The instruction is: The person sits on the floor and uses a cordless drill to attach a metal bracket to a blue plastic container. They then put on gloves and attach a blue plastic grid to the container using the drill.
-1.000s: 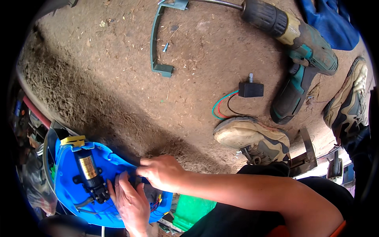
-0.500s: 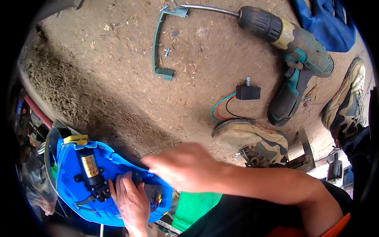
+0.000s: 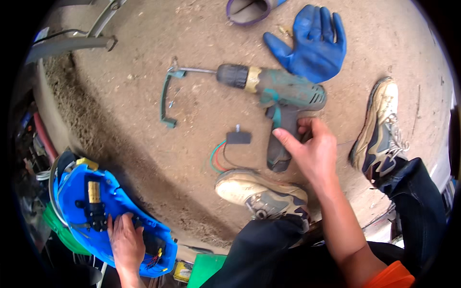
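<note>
Inside the blue plastic housing (image 3: 72,211), my left hand (image 3: 127,245) rests with its fingers stretched out, beside a black pump (image 3: 98,211) with a gold label. A dark box-shaped part (image 3: 152,244) with thin wires lies near it in the housing. Over the grip of a green-and-black cordless drill (image 3: 293,91) reaches my right hand (image 3: 314,146). Its thumb lies across the grip and its fingers are apart, bent at the grip's back side. The drill lies on its side, its long bit (image 3: 199,70) ending by a green bracket-shaped handle (image 3: 164,98).
A small black box (image 3: 238,138) with coloured wires lies near my left shoe (image 3: 235,187). Beyond the drill are a blue glove (image 3: 317,45) and a glove cuff (image 3: 247,10). A metal frame (image 3: 72,45) stands far left. Green plastic (image 3: 206,269) lies beside the housing.
My right hand has moved from beside the housing out to the drill's grip. The view has shifted, showing more of the gloves and shoes. My left hand stays in the housing.
</note>
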Demonstrator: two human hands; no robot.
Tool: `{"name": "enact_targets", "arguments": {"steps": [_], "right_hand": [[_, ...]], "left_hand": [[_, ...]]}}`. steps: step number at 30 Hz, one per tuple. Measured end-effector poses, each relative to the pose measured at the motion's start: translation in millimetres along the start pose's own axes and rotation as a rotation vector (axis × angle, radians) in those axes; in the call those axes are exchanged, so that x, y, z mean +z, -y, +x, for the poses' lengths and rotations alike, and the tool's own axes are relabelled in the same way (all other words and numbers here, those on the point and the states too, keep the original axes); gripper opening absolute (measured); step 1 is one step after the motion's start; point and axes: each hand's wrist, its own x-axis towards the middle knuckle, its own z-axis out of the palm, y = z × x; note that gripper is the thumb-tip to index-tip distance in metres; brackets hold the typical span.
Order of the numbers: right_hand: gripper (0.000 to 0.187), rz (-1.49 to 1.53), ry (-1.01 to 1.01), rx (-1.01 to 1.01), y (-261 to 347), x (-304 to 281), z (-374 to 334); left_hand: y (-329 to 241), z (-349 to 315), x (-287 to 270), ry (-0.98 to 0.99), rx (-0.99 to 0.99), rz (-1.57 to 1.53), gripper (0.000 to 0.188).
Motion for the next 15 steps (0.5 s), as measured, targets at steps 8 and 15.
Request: {"name": "enact_targets", "arguments": {"steps": [8, 15], "right_hand": [[0.034, 0.355, -0.008, 0.151, -4, 8, 13], [0.045, 0.405, 0.291, -0.554, 20, -29, -3]], "left_hand": [[-7, 2, -3, 0.022, 0.009, 0.034, 0.036], [-7, 3, -5, 0.061, -0.008, 0.054, 0.035]]}}
